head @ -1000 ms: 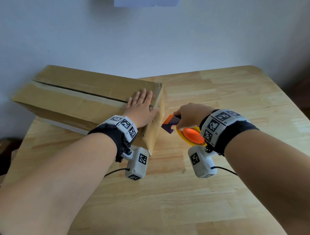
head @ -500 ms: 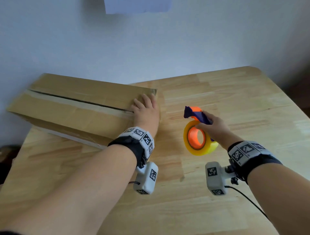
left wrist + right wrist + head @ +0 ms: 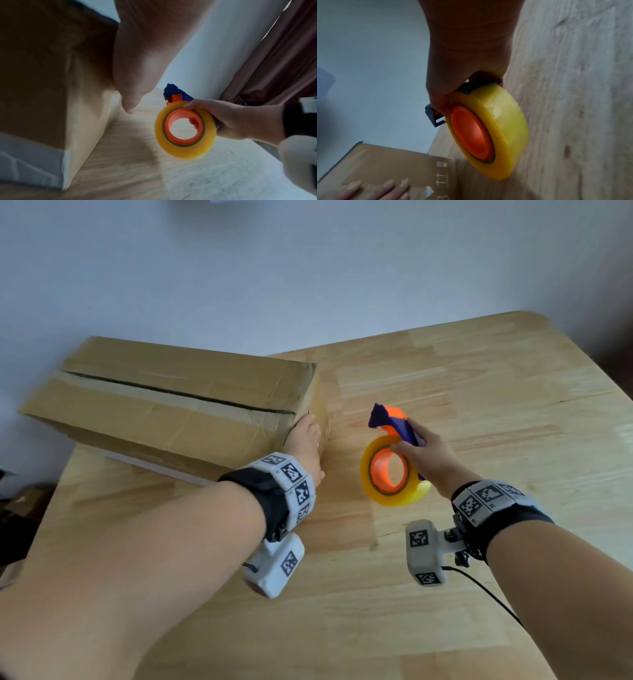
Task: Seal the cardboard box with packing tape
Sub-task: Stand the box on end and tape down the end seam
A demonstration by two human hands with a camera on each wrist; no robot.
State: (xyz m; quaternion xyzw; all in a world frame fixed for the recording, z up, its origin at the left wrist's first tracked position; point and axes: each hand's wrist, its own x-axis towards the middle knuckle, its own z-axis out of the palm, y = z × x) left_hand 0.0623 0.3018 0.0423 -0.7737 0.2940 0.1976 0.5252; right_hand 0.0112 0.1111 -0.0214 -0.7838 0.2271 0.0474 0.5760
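Our left hand [image 3: 306, 444] lies flat-fingered against the brown cardboard box's [image 3: 164, 409] end; just beside it our right hand [image 3: 424, 455] grips the yellow tape roll's orange-and-blue dispenser [image 3: 394, 470].

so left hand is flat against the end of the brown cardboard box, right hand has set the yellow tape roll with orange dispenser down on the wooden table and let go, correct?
Not quite. The right hand has not let go: it grips the yellow tape roll with orange dispenser, as the left wrist view shows. The left hand is indeed flat against the end of the brown cardboard box.
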